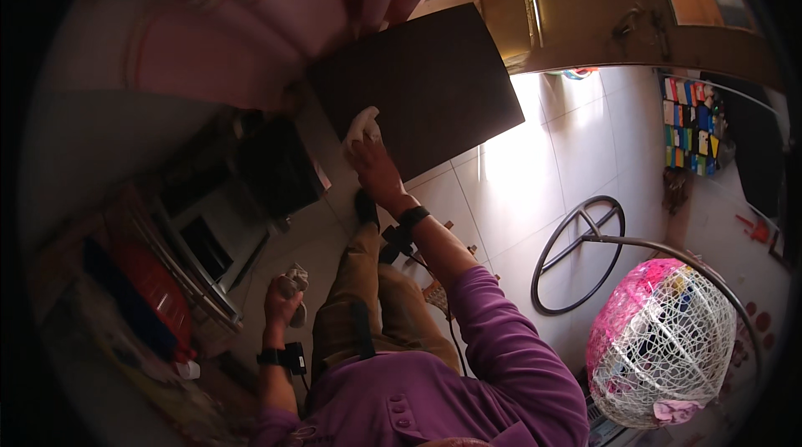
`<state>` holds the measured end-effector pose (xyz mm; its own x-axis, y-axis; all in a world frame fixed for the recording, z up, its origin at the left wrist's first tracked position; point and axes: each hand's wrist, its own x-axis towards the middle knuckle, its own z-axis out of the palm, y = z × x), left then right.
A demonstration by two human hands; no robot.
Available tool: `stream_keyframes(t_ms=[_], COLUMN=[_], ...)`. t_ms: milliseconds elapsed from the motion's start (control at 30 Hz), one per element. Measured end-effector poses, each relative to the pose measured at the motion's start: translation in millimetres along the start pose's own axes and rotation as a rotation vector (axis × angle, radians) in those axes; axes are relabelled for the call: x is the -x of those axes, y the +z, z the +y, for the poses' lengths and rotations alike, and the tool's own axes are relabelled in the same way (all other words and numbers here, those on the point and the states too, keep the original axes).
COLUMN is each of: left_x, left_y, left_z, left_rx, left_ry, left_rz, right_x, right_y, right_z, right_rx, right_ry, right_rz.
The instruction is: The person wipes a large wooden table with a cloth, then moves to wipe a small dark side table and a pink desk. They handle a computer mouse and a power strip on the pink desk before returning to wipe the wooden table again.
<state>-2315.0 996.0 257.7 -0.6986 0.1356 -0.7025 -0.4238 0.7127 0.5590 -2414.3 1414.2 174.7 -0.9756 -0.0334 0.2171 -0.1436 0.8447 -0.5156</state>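
A dark flat-topped table (426,83) stands before me. At its near left corner my right hand (376,165) grips a white cloth (363,126), which lies against the tabletop's edge. Lower down on the left, my left hand (281,308) is closed around a crumpled pale cloth (294,282), part of which hangs below the fingers. That hand is held beside my leg, apart from the table. Each wrist wears a black strap with a small device.
Pink curtains (207,58) hang behind the table. A dark box-like object (276,165) stands left. To the right are a brown door (595,2), a round metal stand base (579,253) and a woven pink-and-white hanging basket seat (664,340). Tiled floor (520,202) shows sunlight.
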Motion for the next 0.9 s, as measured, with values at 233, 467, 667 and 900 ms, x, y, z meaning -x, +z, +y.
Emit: stream_keyframes(t_ms=[233, 467, 667, 900], left_x=[-6, 11, 25, 9], left_y=[-4, -2, 16, 49], left_z=[0, -1, 19, 79], left_rx=[-0.101, -0.134, -0.167, -0.061], left_ry=[0.026, -0.071, -0.203, -0.121], left_rz=[-0.002, 0.043, 0.051, 0.051], right_x=[8, -4, -60, -89], right_y=[-74, -135, -59, 1], right_z=[105, 241, 178, 36], right_rx=[0.253, 0.332, 0.143, -0.404], right_ry=[0.188, 0.641, 0.195, -0.075], right_rz=[-0.010, 0.209, 0.319, -0.092])
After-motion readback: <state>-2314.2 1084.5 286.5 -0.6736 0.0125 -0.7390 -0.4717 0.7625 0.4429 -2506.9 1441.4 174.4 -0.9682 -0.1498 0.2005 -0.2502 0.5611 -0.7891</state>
